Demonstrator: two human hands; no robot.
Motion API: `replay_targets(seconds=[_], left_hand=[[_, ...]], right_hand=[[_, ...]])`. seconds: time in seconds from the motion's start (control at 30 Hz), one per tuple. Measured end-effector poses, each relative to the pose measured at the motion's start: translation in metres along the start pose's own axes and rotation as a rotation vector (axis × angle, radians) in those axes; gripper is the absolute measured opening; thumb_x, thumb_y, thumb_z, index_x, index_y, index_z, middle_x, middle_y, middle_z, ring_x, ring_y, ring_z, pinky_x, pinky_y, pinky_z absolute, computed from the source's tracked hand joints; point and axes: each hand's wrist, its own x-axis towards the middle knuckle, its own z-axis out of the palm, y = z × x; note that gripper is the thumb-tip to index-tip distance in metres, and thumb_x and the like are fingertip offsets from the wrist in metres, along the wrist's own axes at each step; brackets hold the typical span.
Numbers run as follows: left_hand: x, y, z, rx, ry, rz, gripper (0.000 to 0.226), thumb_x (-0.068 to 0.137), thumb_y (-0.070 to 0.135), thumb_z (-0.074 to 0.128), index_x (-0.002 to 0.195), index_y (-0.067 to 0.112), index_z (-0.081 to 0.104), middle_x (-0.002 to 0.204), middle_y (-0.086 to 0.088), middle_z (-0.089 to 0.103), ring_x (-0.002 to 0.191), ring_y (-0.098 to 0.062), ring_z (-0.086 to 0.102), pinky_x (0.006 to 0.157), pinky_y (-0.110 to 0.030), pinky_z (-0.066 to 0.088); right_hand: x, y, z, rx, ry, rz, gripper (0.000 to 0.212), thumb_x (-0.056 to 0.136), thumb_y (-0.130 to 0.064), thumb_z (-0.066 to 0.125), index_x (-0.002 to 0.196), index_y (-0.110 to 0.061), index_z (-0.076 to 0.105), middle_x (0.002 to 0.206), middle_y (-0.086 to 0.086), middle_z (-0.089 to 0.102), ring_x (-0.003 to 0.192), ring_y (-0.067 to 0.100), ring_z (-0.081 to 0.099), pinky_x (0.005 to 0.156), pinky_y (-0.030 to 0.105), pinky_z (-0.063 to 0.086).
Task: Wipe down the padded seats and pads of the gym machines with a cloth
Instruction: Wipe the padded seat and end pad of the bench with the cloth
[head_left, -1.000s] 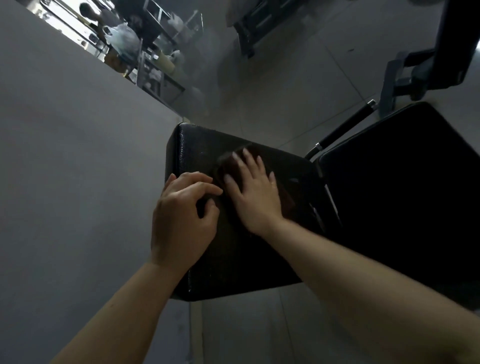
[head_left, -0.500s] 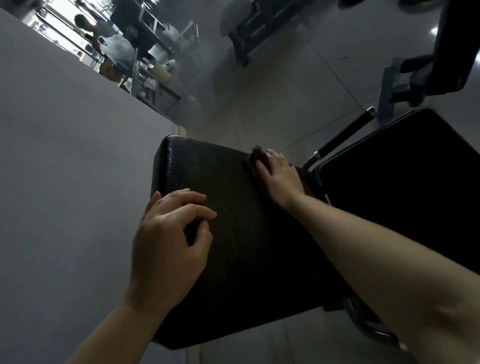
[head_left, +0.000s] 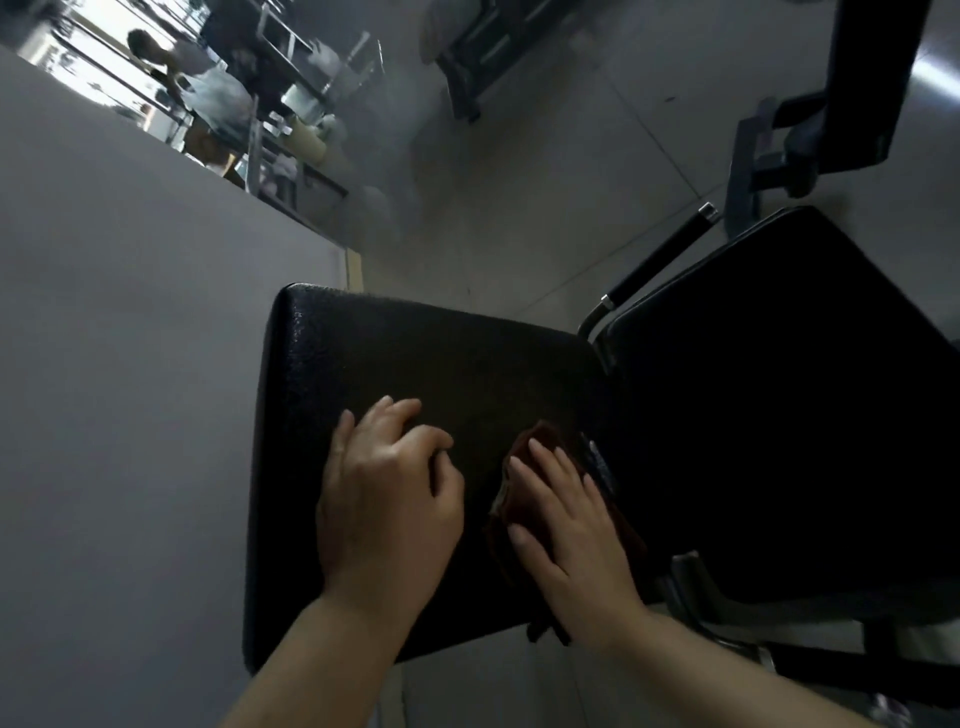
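2 hands (head_left: 574, 525) rest on the black pad (head_left: 415, 374), right pressing a cloth (head_left: 540, 441).

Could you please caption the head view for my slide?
Right hand presses a dark red cloth flat on a black padded seat; left hand braces beside it.

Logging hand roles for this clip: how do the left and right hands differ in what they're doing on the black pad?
The right hand lies flat with fingers spread, pressing a dark reddish cloth onto the black pad; the left hand holds nothing. The left hand's fingers are curled, fingertips on the bare vinyl, while the right hand's are extended. The right hand works near the pad's right edge; the left hand sits nearer its middle. Both rest on the same pad, side by side.
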Motion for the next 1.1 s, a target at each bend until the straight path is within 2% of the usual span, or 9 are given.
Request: replay_targets(seconds=[0.13,0.3,0.43,0.53,0.6,0.73,0.93,1.0,1.1], left_hand=[[0.005,0.001,0.006,-0.012,0.04,-0.043,0.018,0.073,0.006,0.07,0.086,0.018,0.073,0.116,-0.006,0.066,0.116,-0.021,0.057,0.111,-0.04,0.026],[0.016,0.006,0.006,0.002,-0.014,-0.07,0.016,0.076,0.012,0.069,0.087,0.024,0.072,0.124,-0.003,0.062,0.125,-0.017,0.05,0.114,-0.038,0.017],[0.048,0.005,0.01,-0.073,-0.068,-0.046,0.018,0.087,0.02,0.059,0.098,0.027,0.071,0.14,0.003,0.05,0.136,-0.009,0.034,0.115,-0.03,0.003],[0.06,0.009,0.02,-0.067,-0.038,-0.076,0.019,0.087,0.017,0.058,0.099,0.024,0.071,0.138,0.002,0.052,0.136,-0.01,0.035,0.116,-0.031,0.002],[0.058,0.011,0.024,-0.063,-0.003,-0.089,0.017,0.086,0.014,0.059,0.095,0.022,0.071,0.134,0.0,0.055,0.135,-0.011,0.038,0.117,-0.032,0.003],[0.057,0.009,0.029,-0.056,0.024,-0.08,0.016,0.084,0.012,0.061,0.09,0.021,0.072,0.129,0.0,0.059,0.133,-0.013,0.04,0.116,-0.03,0.002],[0.058,0.009,0.031,-0.071,0.046,-0.071,0.016,0.081,0.01,0.063,0.084,0.022,0.072,0.121,-0.001,0.063,0.127,-0.015,0.048,0.116,-0.033,0.007],[0.054,0.009,0.028,-0.103,0.046,-0.077,0.017,0.081,0.008,0.063,0.085,0.021,0.072,0.12,-0.002,0.064,0.124,-0.015,0.051,0.117,-0.034,0.01],[0.04,0.014,0.026,-0.169,0.065,-0.109,0.018,0.08,0.005,0.063,0.085,0.021,0.071,0.116,-0.002,0.065,0.12,-0.016,0.054,0.116,-0.039,0.02]], right_hand=[[0.078,0.025,-0.005,-0.009,0.078,0.129,0.052,0.097,-0.053,0.029,0.147,-0.042,0.018,0.157,-0.022,0.002,0.145,0.004,-0.006,0.116,0.031,-0.006],[0.151,0.05,-0.013,-0.024,0.093,0.33,0.053,0.1,-0.048,0.028,0.15,-0.03,0.022,0.16,-0.01,0.009,0.147,0.012,0.001,0.118,0.041,0.002],[0.095,0.042,-0.005,-0.055,0.104,0.244,0.053,0.098,-0.052,0.025,0.149,-0.037,0.017,0.159,-0.016,0.003,0.146,0.007,-0.004,0.117,0.036,-0.004],[0.017,0.025,-0.001,-0.032,0.047,0.064,0.056,0.092,-0.062,0.018,0.145,-0.047,0.013,0.153,-0.029,-0.008,0.144,0.0,-0.011,0.113,0.024,-0.015],[-0.011,0.021,0.0,0.001,-0.003,0.011,0.057,0.09,-0.068,0.016,0.144,-0.05,0.015,0.153,-0.032,-0.007,0.144,-0.002,-0.011,0.113,0.022,-0.015],[0.043,0.031,-0.009,0.01,0.027,0.009,0.051,0.093,-0.06,0.024,0.142,-0.052,0.013,0.153,-0.031,-0.006,0.143,-0.003,-0.012,0.115,0.026,-0.011],[0.153,0.06,-0.018,-0.016,0.09,0.246,0.052,0.1,-0.047,0.031,0.149,-0.032,0.024,0.159,-0.011,0.011,0.146,0.011,0.002,0.119,0.041,0.003],[0.137,0.058,-0.016,-0.008,0.111,0.249,0.051,0.1,-0.045,0.031,0.148,-0.031,0.025,0.159,-0.012,0.011,0.146,0.009,0.003,0.12,0.041,0.003],[0.063,0.054,-0.012,0.056,0.13,0.08,0.049,0.098,-0.047,0.031,0.146,-0.038,0.026,0.155,-0.025,0.007,0.145,0.0,0.001,0.12,0.033,0.001]])
